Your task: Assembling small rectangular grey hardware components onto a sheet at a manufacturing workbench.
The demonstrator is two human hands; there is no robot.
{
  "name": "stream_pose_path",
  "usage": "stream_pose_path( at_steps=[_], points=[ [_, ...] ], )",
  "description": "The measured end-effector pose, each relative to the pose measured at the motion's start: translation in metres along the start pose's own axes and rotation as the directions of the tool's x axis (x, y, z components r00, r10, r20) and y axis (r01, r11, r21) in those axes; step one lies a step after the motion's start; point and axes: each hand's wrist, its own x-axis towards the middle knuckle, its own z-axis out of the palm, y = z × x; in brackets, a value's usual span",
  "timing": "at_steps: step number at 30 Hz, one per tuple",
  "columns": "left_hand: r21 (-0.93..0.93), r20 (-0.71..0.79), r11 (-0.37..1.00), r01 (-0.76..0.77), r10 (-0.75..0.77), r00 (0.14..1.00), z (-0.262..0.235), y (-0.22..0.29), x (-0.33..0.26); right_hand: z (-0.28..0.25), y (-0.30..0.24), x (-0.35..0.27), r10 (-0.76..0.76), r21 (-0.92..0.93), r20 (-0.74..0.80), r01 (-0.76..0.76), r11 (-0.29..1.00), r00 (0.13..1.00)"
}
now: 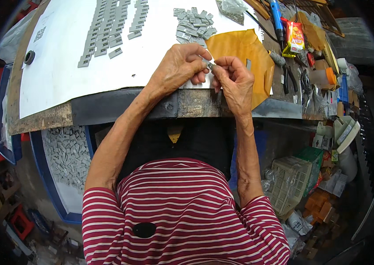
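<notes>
My left hand [179, 66] and my right hand [235, 78] meet above the table's near edge. Both pinch one small grey block [209, 65] between thumbs and fingertips; the fingers cover much of it. Just beyond them lies a heap of similar grey rectangular pieces [192, 27] on the white sheet [63, 57]. Further left, many more such pieces stand lined up in several long rows [103, 33]. Under and beside my right hand is a yellow-brown sheet of paper [235, 42], with a thin grey piece [248, 64] by my fingers.
A black ring [29, 57] sits at the sheet's left. On the right are a blue power screwdriver [277, 17], a red-yellow snack packet [294, 39] and pliers [291, 79]. Below the table, a blue-rimmed tray [45, 176] holds many grey pieces; a pale crate [288, 181] stands right.
</notes>
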Motion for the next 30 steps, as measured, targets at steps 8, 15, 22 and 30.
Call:
stream_pose_path(
  at_steps=[8, 15, 22, 30],
  points=[
    [0.043, 0.045, 0.998, 0.041, -0.043, 0.998, -0.0023, 0.0025, -0.0009, -0.0016, 0.0, 0.0006, 0.004, -0.069, 0.046, -0.001, 0.998, 0.999],
    [0.059, 0.043, 0.997, 0.042, -0.045, 0.998, -0.0012, 0.0022, -0.0012, -0.0033, 0.0008, 0.0016, -0.014, -0.082, 0.035, 0.017, 0.997, 0.999],
    [0.119, 0.042, 0.992, 0.028, -0.033, 0.999, 0.0, 0.0038, -0.0017, -0.0044, 0.0021, 0.0033, -0.004, -0.109, 0.067, 0.011, 0.994, 0.998],
    [0.161, 0.06, 0.987, 0.011, -0.02, 0.998, -0.0002, 0.0032, -0.0026, -0.007, 0.0007, 0.0043, -0.014, -0.17, 0.113, 0.033, 0.985, 0.994]
  ],
)
